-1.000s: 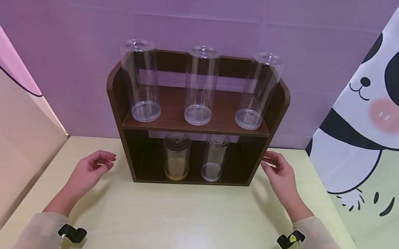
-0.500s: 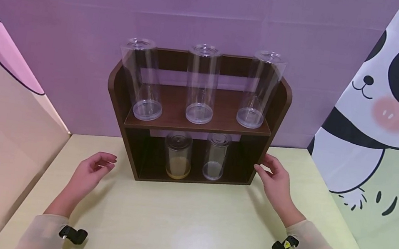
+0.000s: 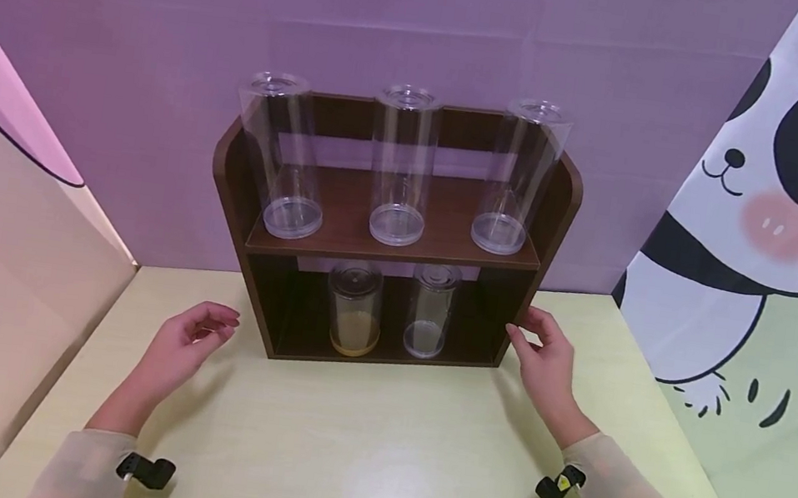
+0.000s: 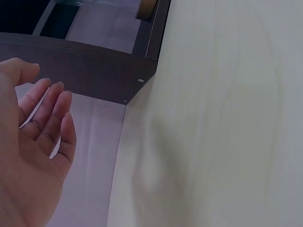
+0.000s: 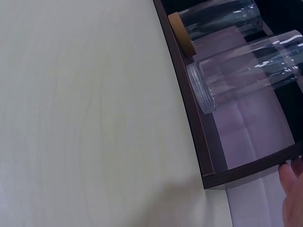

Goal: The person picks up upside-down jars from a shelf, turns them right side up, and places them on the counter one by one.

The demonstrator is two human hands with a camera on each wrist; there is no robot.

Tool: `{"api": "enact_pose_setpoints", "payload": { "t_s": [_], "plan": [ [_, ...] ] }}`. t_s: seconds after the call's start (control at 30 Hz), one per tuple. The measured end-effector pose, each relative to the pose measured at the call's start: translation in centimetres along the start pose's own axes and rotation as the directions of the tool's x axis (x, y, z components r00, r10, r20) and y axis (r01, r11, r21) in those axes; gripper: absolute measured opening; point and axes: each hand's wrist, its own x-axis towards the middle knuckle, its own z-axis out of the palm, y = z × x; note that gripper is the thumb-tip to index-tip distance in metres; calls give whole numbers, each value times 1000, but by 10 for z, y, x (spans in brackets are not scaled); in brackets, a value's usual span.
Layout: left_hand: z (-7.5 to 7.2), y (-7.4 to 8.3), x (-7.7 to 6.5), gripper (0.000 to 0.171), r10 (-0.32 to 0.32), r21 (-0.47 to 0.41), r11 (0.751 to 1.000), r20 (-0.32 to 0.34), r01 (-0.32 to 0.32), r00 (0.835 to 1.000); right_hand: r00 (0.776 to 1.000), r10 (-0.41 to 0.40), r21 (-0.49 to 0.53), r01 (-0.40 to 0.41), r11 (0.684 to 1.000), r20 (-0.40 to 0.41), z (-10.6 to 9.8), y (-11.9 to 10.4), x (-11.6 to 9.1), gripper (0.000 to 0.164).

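- Dark-brown shelf point(image 3: 449, 213) standing at the far side of the pale table point(image 3: 343, 444), before a purple wall point(image 3: 429, 17).
- Left hand point(image 3: 182, 342), loosely curved, holds nothing; it's near the shelf's left side, apart from it.
- Right hand point(image 3: 543, 365), fingers relaxed, touches the right side.
- Three tall clear jars point(image 3: 401, 174) sit above, two shorter jars point(image 3: 428, 316) below.
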Motion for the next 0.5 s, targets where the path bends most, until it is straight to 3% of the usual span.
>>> {"api": "enact_pose_setpoints", "payload": {
  "t_s": [0.23, 0.5],
  "plan": [
    [-3, 7, -2, 13, -6, 30, 1000, 99, 3, 995, 999, -31, -38, 30, 999, -40, 8, -23, -6, 25],
    [6, 23, -8, 15, 15, 10, 1000, 188, -18, 982, 999, -34, -55, 31, 998, -42, 6, -1, -1, 24]
  ]
}}
